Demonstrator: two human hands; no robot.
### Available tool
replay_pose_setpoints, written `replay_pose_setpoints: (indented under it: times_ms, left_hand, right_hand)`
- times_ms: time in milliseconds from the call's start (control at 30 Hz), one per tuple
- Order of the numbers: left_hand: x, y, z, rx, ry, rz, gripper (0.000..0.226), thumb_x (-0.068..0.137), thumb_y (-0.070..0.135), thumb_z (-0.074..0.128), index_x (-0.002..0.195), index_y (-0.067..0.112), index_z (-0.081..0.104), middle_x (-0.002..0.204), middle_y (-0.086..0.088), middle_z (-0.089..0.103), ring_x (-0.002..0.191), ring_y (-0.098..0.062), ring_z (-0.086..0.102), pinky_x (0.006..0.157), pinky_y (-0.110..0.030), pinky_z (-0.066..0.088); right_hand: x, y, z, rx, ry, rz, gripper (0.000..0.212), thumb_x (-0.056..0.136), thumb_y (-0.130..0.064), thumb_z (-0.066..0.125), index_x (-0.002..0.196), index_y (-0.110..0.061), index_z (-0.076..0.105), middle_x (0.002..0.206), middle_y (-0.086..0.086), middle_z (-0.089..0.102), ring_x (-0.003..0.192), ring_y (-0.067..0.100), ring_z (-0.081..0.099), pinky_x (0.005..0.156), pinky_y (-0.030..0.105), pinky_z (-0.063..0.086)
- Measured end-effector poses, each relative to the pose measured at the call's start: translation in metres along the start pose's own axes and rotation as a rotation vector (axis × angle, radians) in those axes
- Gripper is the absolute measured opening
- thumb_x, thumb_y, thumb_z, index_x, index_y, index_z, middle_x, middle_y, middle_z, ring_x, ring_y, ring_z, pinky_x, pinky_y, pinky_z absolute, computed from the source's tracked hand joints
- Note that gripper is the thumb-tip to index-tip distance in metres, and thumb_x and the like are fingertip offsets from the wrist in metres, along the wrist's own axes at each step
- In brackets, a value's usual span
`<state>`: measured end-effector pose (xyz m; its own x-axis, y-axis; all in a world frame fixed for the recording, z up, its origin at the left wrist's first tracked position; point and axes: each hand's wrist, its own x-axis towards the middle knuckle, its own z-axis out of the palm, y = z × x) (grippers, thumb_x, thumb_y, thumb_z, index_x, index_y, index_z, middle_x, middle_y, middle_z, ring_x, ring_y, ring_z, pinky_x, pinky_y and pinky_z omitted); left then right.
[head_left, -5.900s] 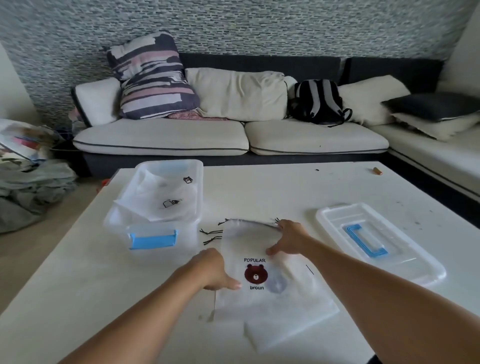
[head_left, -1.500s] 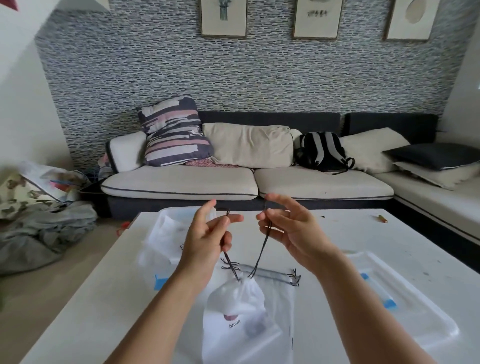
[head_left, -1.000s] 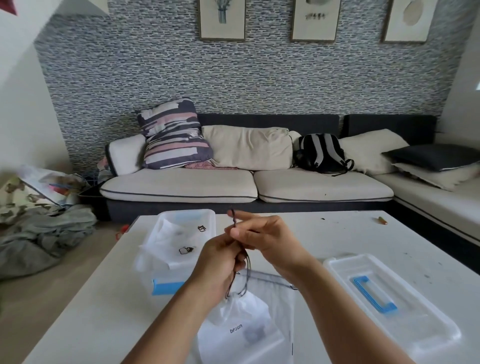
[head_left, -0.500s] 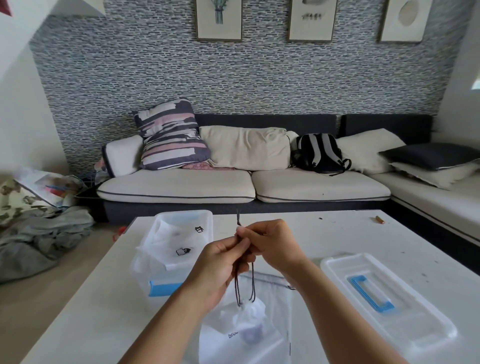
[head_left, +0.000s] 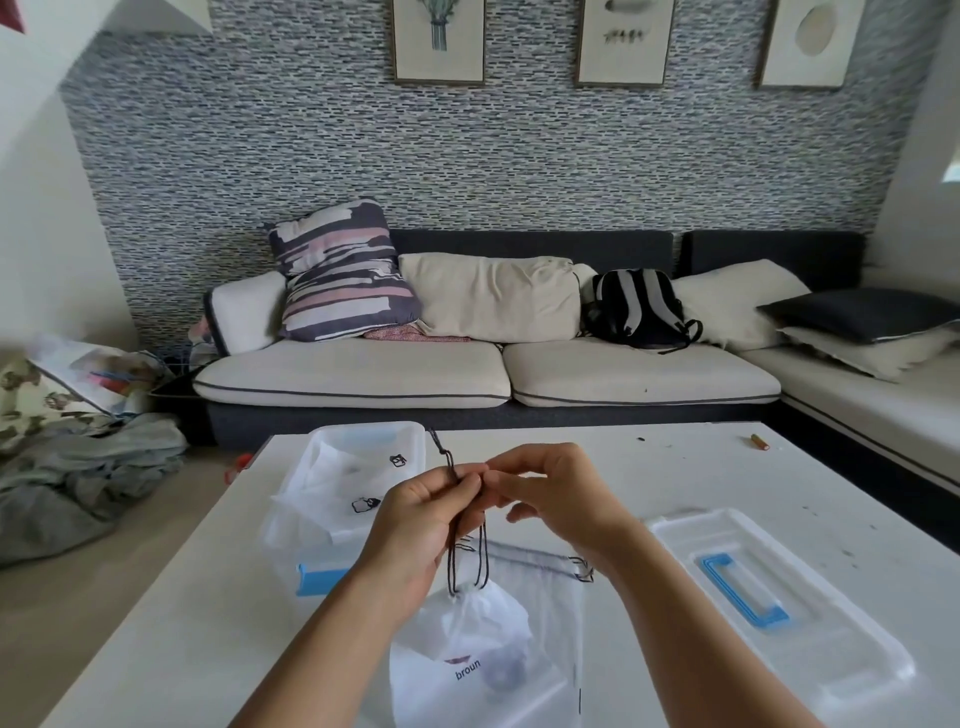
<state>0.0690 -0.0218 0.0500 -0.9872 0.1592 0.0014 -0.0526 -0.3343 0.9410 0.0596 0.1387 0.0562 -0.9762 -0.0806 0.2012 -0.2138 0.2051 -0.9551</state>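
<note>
The left hand (head_left: 415, 519) and right hand (head_left: 556, 499) were fingertip to fingertip above the tabletop (head_left: 208, 623), each grip pinched on the dark drawstring (head_left: 451, 564). Its two strands ran almost straight down from the grips to the cinched neck of the white pouch (head_left: 467, 634). The pouch sat directly below, slightly nearer the left hand.

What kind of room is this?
Most likely a living room in a home: a long sofa with cushions against the wall, framed pictures above it, and a white table where the left hand and right hand pinch the drawstring of a white bag.
</note>
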Motion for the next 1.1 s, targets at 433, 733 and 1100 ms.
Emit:
replay_pose_setpoints:
  times_ms: [433, 733, 1100]
  left_hand:
    - [0.004, 0.003, -0.008, -0.087, 0.072, -0.029, 0.019, 0.091, -0.008, 0.06, 0.106, -0.001, 0.069, 0.095, -0.013, 0.078, 0.086, -0.016, 0.074, 0.067, -0.015, 0.057]
    - [0.001, 0.006, -0.005, -0.134, -0.101, -0.024, 0.022, 0.088, -0.007, 0.063, 0.105, 0.006, 0.068, 0.098, -0.009, 0.076, 0.087, -0.012, 0.074, 0.062, -0.014, 0.054]
    - [0.003, 0.002, -0.014, 0.319, 0.126, 0.319, 0.021, 0.085, -0.01, 0.068, 0.097, 0.008, 0.07, 0.087, -0.007, 0.076, 0.077, -0.024, 0.074, 0.067, -0.02, 0.057]
  right_hand:
    - [-0.004, 0.001, -0.008, -0.138, -0.135, 0.132, 0.027, 0.09, -0.034, 0.073, 0.088, -0.008, 0.077, 0.079, -0.005, 0.071, 0.08, 0.006, 0.061, 0.079, 0.026, 0.053]
    - [-0.01, 0.0, -0.004, 0.15, -0.288, 0.129, 0.019, 0.085, -0.005, 0.074, 0.1, 0.007, 0.075, 0.104, 0.022, 0.075, 0.106, 0.026, 0.071, 0.104, 0.032, 0.051]
    - [-0.015, -0.018, -0.003, 0.352, -0.211, 0.319, 0.03, 0.103, -0.025, 0.053, 0.12, -0.001, 0.059, 0.082, 0.023, 0.067, 0.062, 0.028, 0.064, 0.057, 0.034, 0.056]
